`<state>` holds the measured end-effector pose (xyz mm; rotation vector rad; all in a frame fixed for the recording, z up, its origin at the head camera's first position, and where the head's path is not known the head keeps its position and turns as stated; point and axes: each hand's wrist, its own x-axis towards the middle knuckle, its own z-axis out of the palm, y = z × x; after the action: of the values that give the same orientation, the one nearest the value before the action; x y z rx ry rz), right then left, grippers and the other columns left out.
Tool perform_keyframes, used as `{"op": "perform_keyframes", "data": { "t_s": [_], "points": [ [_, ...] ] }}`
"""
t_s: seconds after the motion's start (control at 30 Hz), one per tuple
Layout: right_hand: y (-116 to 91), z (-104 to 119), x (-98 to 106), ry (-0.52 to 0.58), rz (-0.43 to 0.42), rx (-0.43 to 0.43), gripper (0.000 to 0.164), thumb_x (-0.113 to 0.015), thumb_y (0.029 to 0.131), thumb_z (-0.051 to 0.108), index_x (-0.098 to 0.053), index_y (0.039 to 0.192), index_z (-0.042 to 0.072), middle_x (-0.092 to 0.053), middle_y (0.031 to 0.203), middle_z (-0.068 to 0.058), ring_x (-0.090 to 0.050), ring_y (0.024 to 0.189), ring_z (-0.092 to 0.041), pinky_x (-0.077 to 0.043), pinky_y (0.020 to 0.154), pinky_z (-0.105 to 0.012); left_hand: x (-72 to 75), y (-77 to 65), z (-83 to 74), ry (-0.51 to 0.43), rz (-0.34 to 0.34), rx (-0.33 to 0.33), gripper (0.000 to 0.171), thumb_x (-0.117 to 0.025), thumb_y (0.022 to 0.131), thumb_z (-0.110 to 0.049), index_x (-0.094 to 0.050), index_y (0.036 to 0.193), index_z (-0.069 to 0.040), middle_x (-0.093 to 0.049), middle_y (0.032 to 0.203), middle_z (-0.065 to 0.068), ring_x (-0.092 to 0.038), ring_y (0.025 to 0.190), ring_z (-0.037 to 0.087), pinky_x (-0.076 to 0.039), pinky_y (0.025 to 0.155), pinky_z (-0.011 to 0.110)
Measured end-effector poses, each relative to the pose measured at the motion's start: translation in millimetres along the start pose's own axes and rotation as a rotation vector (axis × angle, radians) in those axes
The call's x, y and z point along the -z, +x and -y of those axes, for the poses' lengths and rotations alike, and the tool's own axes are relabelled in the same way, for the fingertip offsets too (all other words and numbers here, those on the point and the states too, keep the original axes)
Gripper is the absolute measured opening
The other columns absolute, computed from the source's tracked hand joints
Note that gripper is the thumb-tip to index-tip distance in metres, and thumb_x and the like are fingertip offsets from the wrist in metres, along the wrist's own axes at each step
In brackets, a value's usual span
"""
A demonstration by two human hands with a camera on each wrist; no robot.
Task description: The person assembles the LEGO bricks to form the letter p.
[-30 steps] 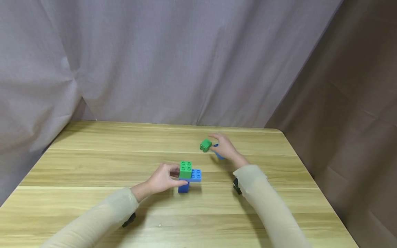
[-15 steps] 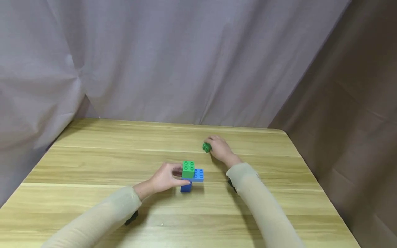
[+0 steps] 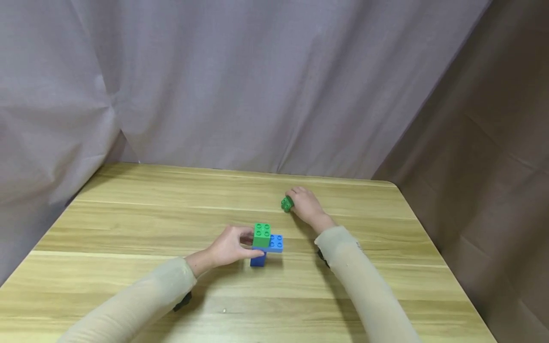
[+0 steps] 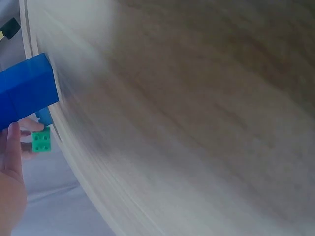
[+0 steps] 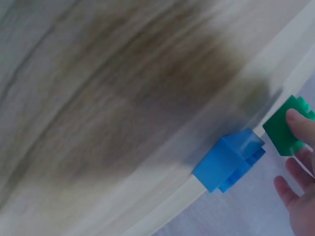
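Note:
My left hand [image 3: 229, 247] grips a small stack of toy building bricks from its left side, the thumb along the near face. On top sits a green brick [image 3: 262, 234], beside the bare studs of a lighter blue brick [image 3: 276, 243]. Under them stands a darker blue brick [image 3: 258, 260], which looms large in the left wrist view. Farther back, my right hand [image 3: 305, 205] pinches another green brick [image 3: 287, 204], its studs facing sideways. In the right wrist view, the thumb presses that green brick [image 5: 281, 129]. A loose blue brick [image 5: 229, 160] lies near it, hidden under the right hand in the head view.
The wooden table [image 3: 150, 228] runs back to a grey curtain [image 3: 206, 85]. Along its right edge hangs a darker brown curtain [image 3: 484, 157]. A tiny pale speck [image 3: 224, 310] lies on the near part of the tabletop.
My right hand has closed from a spread pose onto the loose green brick and now covers the blue brick beside it. The left hand keeps its hold on the stack.

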<state>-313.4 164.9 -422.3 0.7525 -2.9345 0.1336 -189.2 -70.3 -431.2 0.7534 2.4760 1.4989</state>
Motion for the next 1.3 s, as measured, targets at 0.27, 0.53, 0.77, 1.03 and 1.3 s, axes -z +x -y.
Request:
{"op": "perform_keyframes", "data": {
  "t_s": [0.27,0.53,0.77,1.03,1.3],
  "points": [
    [-6.4,2.0,13.3,0.261,-0.075,-0.07,0.035,-0.068,0.084,0.015,-0.055,0.115,0.005,-0.062,0.112,-0.014,-0.056,0.099,-0.027,-0.051,0.086,-0.041,1.7,-0.3,-1.0,0.044,0.026,-0.024,0.039,-0.076,0.077,-0.025,-0.063,0.108,-0.006,-0.07,0.093,0.006,-0.066,0.087,0.015,-0.055,0.078,0.017],
    [-20.7,4.7,27.6,0.517,-0.106,-0.108,0.048,-0.069,0.083,0.017,-0.054,0.125,0.001,-0.056,0.124,-0.019,-0.055,0.112,-0.035,-0.048,0.097,-0.046,4.4,-1.1,-5.1,0.112,0.037,-0.035,0.052,-0.076,0.076,-0.032,-0.059,0.118,-0.007,-0.07,0.099,0.006,-0.066,0.092,0.017,-0.056,0.084,0.027],
    [-34.2,7.8,38.0,0.673,-0.095,-0.127,0.045,-0.072,0.079,0.012,-0.056,0.119,0.0,-0.064,0.109,-0.02,-0.06,0.102,-0.036,-0.05,0.092,-0.049,3.5,2.7,-11.3,0.167,-0.011,-0.076,0.05,-0.079,0.072,-0.032,-0.062,0.112,-0.007,-0.071,0.096,0.004,-0.067,0.091,0.02,-0.056,0.082,0.029],
    [-50.7,13.8,46.2,0.731,-0.084,-0.111,0.037,-0.07,0.079,0.009,-0.055,0.112,0.0,-0.064,0.104,-0.021,-0.061,0.097,-0.034,-0.053,0.087,-0.049,2.6,7.9,-14.9,0.119,-0.04,-0.053,0.04,-0.079,0.073,-0.023,-0.065,0.105,-0.004,-0.071,0.088,0.008,-0.069,0.081,0.018,-0.057,0.071,0.02],
    [-63.3,18.1,58.0,0.855,-0.064,-0.118,0.042,-0.069,0.081,0.011,-0.053,0.119,-0.001,-0.064,0.111,-0.022,-0.061,0.103,-0.035,-0.053,0.089,-0.043,5.6,14.7,-13.2,0.038,-0.039,-0.045,0.035,-0.079,0.074,-0.017,-0.065,0.101,0.001,-0.071,0.088,0.015,-0.069,0.077,0.02,-0.056,0.067,0.017]
  ]
}}
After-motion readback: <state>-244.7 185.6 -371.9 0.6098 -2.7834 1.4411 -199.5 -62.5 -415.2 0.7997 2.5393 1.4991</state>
